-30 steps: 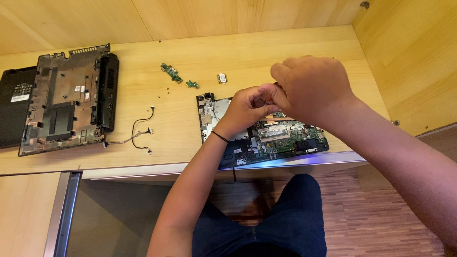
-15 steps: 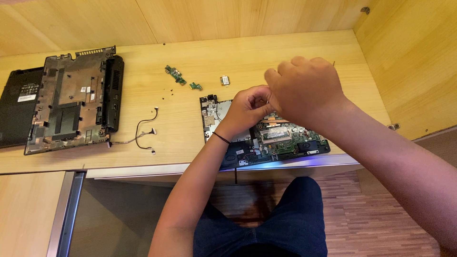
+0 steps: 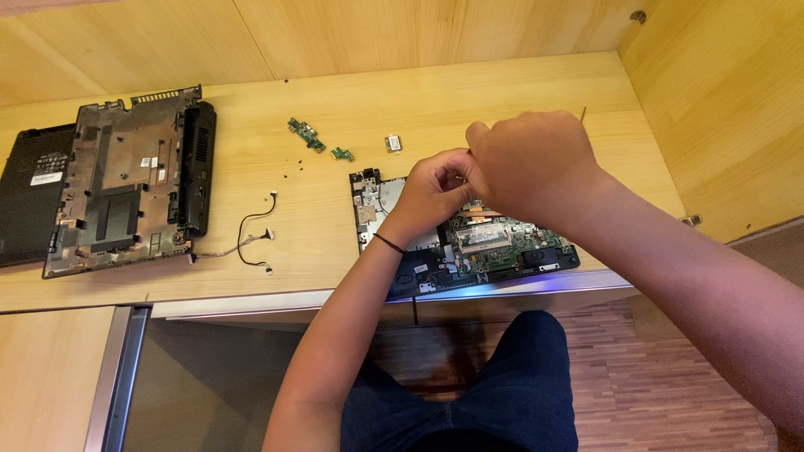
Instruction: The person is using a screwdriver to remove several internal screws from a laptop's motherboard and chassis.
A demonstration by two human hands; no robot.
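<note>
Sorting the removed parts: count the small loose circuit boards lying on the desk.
3, in a row behind the opened laptop: long green board, smaller green board, small silvery module. Hands may hide others.

**What the view keeps back**

The left hand [image 3: 435, 188] and right hand [image 3: 528, 163] cover the middle of the opened laptop board [image 3: 494, 243]; whatever the fingers pinch is hidden. The black panel [image 3: 29, 201] is cut off by the left edge. The specks on the worktop [image 3: 276, 109] are too small to identify.
</note>
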